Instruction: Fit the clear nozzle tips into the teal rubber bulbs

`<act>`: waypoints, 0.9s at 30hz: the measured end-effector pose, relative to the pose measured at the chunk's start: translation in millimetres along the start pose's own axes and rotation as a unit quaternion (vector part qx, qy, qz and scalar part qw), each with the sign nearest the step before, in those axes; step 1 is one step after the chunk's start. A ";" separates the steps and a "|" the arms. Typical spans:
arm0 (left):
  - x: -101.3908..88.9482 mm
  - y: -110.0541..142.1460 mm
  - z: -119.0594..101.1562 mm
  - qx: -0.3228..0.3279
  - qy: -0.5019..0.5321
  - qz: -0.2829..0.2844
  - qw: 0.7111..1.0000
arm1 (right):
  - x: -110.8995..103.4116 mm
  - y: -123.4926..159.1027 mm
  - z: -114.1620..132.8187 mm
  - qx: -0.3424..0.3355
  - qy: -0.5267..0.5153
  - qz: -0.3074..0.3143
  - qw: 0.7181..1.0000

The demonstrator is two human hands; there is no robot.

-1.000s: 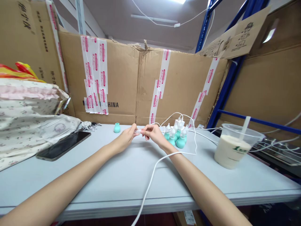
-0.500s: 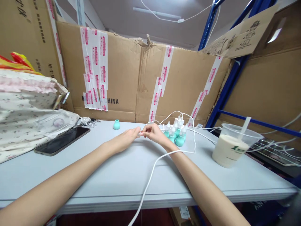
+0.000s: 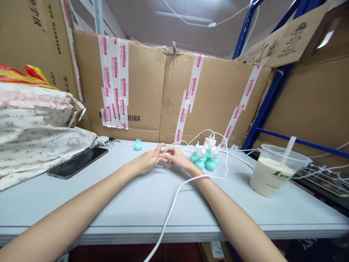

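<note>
Head view: left hand and right hand meet over the tabletop, each grip loosely curled; whether either holds something, I cannot tell; from them, a teal bulb stands at ten o'clock, clear-tipped bulbs at three, cardboard printed "CHINA" at eleven

We see smooth, matt teal squeeze bulbs, rubbery or plastic in look, topped with clear, shiny plastic tips, on a smooth grey tabletop with a faint sheen. Behind, we find dull brown cardboard, ragged along its torn top edge, under slick printed tape. Around us are a glossy black phone screen, soft floral cloth, shiny red-and-yellow plastic film, a clear plastic cup and blue painted metal posts.
</note>
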State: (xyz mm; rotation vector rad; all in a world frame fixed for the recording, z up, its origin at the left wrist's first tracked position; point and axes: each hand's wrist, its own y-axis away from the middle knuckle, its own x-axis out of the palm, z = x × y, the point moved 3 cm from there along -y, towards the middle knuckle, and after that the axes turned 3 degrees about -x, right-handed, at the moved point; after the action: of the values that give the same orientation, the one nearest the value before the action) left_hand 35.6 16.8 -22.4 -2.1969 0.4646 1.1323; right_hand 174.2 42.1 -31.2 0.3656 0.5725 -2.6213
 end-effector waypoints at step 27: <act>1.3 -14.3 39.7 -0.093 -0.171 -0.114 0.974 | -19.8 -4.7 -17.4 -0.021 0.073 -0.119 0.990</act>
State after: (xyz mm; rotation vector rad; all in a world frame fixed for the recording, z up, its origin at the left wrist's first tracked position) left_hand 20.4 53.8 -35.9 -2.0807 -0.0426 1.4338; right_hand 192.1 60.7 -38.3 0.5082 0.7605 -2.8204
